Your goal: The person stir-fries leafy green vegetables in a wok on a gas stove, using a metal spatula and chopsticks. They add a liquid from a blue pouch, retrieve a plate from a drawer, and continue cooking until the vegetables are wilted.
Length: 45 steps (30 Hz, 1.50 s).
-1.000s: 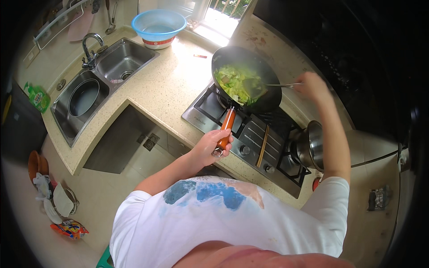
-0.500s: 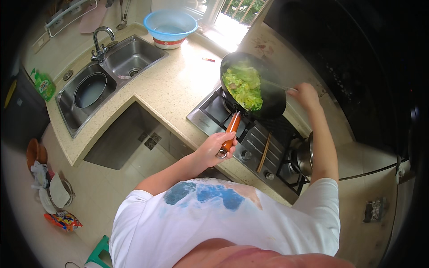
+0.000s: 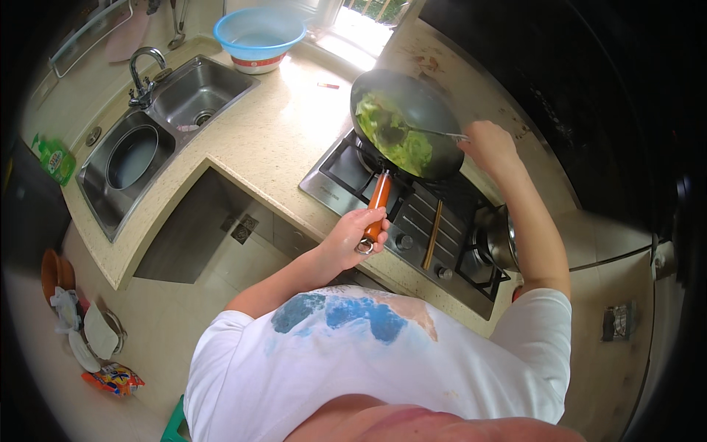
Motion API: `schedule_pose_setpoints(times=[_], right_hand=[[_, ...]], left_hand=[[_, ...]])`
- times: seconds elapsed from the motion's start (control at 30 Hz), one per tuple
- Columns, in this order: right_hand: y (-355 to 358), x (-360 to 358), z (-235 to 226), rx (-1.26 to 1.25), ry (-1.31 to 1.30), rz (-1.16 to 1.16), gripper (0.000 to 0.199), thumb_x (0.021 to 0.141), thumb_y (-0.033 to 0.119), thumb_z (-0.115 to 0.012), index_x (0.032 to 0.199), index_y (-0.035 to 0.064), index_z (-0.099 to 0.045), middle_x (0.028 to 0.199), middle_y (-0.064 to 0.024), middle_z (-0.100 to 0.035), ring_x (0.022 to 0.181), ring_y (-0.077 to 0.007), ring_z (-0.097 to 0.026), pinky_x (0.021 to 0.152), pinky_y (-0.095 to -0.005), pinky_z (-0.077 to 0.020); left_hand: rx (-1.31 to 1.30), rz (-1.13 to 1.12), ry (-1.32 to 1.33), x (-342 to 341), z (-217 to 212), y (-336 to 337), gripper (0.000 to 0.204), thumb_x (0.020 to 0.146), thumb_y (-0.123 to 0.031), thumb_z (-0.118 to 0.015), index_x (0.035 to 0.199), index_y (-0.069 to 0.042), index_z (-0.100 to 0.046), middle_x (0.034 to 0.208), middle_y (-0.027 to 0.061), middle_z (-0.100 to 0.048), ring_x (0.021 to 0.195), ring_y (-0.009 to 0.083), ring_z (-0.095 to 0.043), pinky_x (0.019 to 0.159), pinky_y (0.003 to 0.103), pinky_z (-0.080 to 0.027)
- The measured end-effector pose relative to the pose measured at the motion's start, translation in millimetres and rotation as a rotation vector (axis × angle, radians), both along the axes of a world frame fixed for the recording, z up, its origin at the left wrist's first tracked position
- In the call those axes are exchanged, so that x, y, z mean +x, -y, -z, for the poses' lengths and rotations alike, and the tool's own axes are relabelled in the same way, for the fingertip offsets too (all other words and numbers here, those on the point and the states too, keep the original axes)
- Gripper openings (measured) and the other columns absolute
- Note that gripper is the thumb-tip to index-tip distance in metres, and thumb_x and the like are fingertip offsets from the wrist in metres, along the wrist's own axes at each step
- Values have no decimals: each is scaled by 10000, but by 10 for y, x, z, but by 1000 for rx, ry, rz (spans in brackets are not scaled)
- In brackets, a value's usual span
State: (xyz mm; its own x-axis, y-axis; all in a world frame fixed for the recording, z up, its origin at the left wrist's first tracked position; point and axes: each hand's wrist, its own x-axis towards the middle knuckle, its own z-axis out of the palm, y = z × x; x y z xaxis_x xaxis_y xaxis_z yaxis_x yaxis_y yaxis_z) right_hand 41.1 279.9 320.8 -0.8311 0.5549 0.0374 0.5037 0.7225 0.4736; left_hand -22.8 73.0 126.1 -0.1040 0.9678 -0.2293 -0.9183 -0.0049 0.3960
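Observation:
My left hand (image 3: 355,237) is wrapped round the orange handle (image 3: 378,193) of a dark wok (image 3: 443,99). The wok stands tilted over the left burner of the stove (image 3: 331,184). Chopped green leafy vegetables (image 3: 414,152) lie in its lower left part, with some steam above them. At the wok's right rim, my right hand (image 3: 490,146) grips the end of a metal spatula (image 3: 440,133). The spatula's dark, blurred head is among the leaves.
Chopsticks (image 3: 433,234) lie across the stove's middle, and a metal pot (image 3: 502,239) sits on the right burner. A blue basin (image 3: 259,35) stands on the counter (image 3: 276,140) at the back. Leftward is a double sink (image 3: 193,87) holding a dark pan (image 3: 132,156).
The spatula's head has swung left into the leaves, and the vegetables have shifted lower in the wok. My left hand keeps its hold on the handle. The whole view has moved slightly.

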Motion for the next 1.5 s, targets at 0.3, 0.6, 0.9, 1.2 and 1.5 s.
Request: schedule_pose_setpoints(times=[0.3, 0.6, 0.9, 1.2, 1.5], right_hand=[[-947, -44, -621, -50, 131, 390, 200, 733, 215, -673, 737, 15, -680, 682, -102, -668, 631, -213, -658, 595, -318, -509], [-1046, 1, 74, -1, -80, 135, 253, 739, 294, -718, 812, 53, -691, 794, -118, -671, 791, -262, -647, 702, -367, -510], [-1028, 15, -490, -17, -125, -29, 250, 706, 269, -732, 812, 49, -682, 863, -130, -657, 828, -299, -628, 720, -381, -501], [-1803, -484, 93, 35, -202, -49, 300, 741, 346, -721, 828, 66, -658, 845, -125, -645, 844, -289, -619, 705, -402, -496], [-703, 429, -194, 27, -192, -339, 224, 732, 252, -697, 804, 54, -621, 681, -128, -608, 678, -317, -603, 611, -401, -468]], left_hand=[[40, 22, -31, -10, 50, -9, 180, 933, -232, -526, 954, -57, -488, 811, 12, -530, 611, 74, -521, 466, 178, -421], [8, 5, -77, 1, -36, 20, 199, 936, -244, -515, 980, -52, -483, 827, 2, -522, 624, 56, -505, 462, 164, -404], [-9, -9, -79, 9, -49, 38, 232, 941, -255, -500, 1020, -39, -467, 841, 5, -522, 613, 48, -496, 442, 158, -389], [26, -18, -94, 15, -1, -4, 229, 945, -246, -492, 1020, -32, -464, 837, 20, -522, 600, 56, -504, 425, 166, -396], [15, 18, -97, -10, -37, 0, 221, 944, -247, -499, 1013, -40, -464, 828, 8, -518, 613, 55, -503, 440, 165, -395]])
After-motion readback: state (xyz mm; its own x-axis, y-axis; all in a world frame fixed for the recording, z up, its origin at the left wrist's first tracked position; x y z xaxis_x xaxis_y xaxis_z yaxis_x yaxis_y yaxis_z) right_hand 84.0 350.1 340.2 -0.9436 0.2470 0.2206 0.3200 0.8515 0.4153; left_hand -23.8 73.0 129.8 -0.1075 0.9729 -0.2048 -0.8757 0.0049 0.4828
